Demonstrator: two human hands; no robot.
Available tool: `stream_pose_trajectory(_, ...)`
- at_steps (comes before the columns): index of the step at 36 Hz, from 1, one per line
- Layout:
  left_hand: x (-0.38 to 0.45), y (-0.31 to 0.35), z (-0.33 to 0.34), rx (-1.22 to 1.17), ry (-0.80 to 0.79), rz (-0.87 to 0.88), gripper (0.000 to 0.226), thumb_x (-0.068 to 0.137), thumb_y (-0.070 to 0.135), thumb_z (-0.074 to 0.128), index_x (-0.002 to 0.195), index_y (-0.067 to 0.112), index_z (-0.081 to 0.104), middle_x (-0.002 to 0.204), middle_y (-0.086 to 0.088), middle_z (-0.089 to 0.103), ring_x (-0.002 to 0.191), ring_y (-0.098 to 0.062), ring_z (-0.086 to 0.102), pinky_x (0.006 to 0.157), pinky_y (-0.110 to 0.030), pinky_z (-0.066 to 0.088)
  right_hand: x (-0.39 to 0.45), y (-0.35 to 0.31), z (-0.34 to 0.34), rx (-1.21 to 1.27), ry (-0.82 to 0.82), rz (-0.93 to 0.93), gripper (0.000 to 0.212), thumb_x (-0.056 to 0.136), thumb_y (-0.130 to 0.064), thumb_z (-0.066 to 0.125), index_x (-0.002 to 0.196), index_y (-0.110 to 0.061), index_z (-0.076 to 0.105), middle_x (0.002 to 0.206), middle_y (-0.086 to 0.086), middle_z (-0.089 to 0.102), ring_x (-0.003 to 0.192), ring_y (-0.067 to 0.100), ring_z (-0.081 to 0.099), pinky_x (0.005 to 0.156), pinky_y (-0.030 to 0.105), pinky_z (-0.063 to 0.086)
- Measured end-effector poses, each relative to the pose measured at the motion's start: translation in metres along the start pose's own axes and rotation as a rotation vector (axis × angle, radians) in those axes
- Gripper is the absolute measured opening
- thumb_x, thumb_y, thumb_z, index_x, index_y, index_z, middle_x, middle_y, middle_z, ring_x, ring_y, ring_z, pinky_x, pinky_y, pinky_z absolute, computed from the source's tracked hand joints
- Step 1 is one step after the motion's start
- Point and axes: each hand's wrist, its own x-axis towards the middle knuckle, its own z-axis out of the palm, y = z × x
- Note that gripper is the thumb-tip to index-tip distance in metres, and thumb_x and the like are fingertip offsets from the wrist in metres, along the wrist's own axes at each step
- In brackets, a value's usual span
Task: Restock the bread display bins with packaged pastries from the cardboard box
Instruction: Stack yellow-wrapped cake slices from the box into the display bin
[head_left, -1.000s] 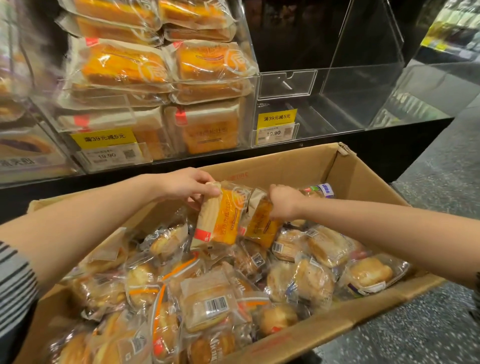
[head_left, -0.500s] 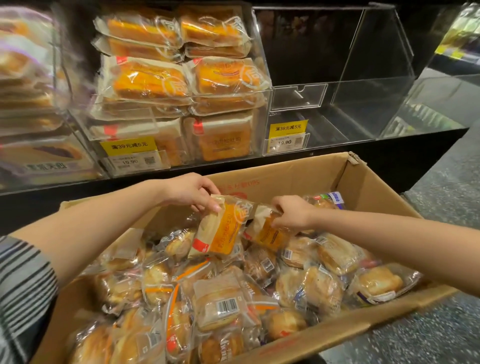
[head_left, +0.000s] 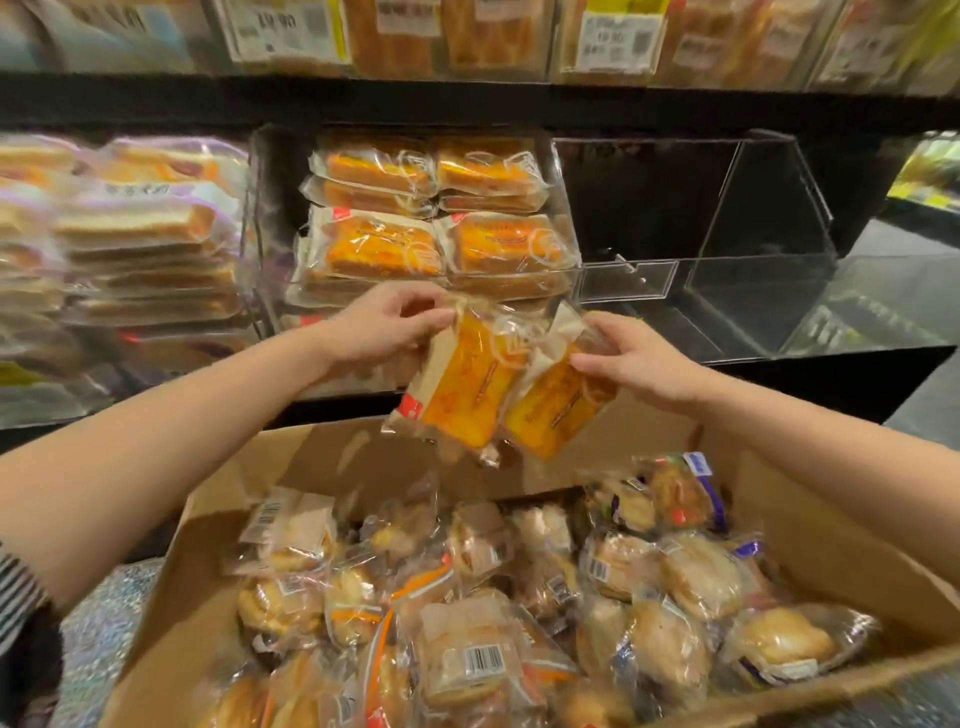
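1. My left hand (head_left: 387, 327) and right hand (head_left: 631, 358) have lifted two orange cake packs out of the cardboard box (head_left: 810, 525), each pinching one pack's top edge.
2. The left pack (head_left: 457, 384) and right pack (head_left: 556, 405) now hang mid-frame before the half-full bin (head_left: 563, 208), ready for stocking.

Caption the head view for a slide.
Each hand lifts an orange pastry pack from the box.

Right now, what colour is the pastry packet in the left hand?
Orange, with a cream side and a small red corner tag, packet pinched by the left hand; head view.
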Motion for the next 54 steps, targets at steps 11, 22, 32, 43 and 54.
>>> stream_pose_trajectory(11, 0.014, 0.055, -0.017, 0.158, 0.711, 0.391, 0.032, 0.103, 0.008, 0.029, 0.129, 0.008, 0.048, 0.110, 0.006, 0.051, 0.096, 0.002, 0.048, 0.085, 0.000, 0.034, 0.035, -0.072, -0.008, 0.150, 0.477, -0.262, 0.043, 0.094, -0.018, 0.060, 0.132, -0.024, 0.040, 0.118, -0.011, 0.052, 0.111, 0.010, 0.058, 0.091, 0.034, 0.054)
stream_pose_trajectory(22, 0.035, 0.041, -0.026, 0.683, 0.770, 0.236, 0.037, 0.104, 0.022, 0.034, 0.138, 0.014, 0.044, 0.109, -0.011, 0.065, 0.099, -0.030, 0.058, 0.084, -0.034, 0.038, 0.082, -0.081, -0.005, -0.227, 0.812, -0.025, 0.036, 0.099, -0.035, 0.050, 0.127, -0.013, 0.054, 0.123, 0.006, 0.050, 0.105, 0.011, 0.047, 0.095, 0.029, 0.045)
stream_pose_trajectory(32, 0.059, 0.030, -0.029, 0.974, 0.652, 0.163, 0.033, 0.104, 0.018, 0.034, 0.132, 0.014, 0.050, 0.115, -0.012, 0.065, 0.107, -0.031, 0.056, 0.095, -0.038, 0.032, 0.098, -0.070, 0.018, -1.212, 0.716, -0.159, 0.054, 0.099, -0.052, 0.031, 0.128, -0.016, 0.059, 0.159, 0.015, 0.015, 0.149, 0.030, 0.002, 0.116, 0.046, -0.009)
stream_pose_trajectory(43, 0.067, 0.022, -0.032, 0.817, 0.633, 0.109, 0.031, 0.105, 0.026, 0.029, 0.126, 0.020, 0.051, 0.099, -0.008, 0.066, 0.089, -0.028, 0.059, 0.070, -0.035, 0.036, 0.108, -0.068, 0.012, -0.944, 0.341, -0.277, 0.054, 0.101, -0.046, 0.016, 0.153, -0.029, 0.019, 0.160, 0.008, 0.017, 0.148, 0.026, 0.015, 0.118, 0.038, 0.011)
stream_pose_trajectory(54, 0.063, 0.024, -0.051, 0.629, 0.536, 0.124, 0.034, 0.104, 0.030, 0.035, 0.133, 0.029, 0.051, 0.122, 0.000, 0.063, 0.111, -0.023, 0.058, 0.091, -0.036, 0.043, 0.118, -0.069, -0.005, -0.678, 0.298, -0.281, 0.043, 0.104, -0.038, 0.027, 0.147, -0.038, 0.031, 0.154, -0.007, 0.033, 0.139, 0.016, 0.034, 0.109, 0.039, 0.032)
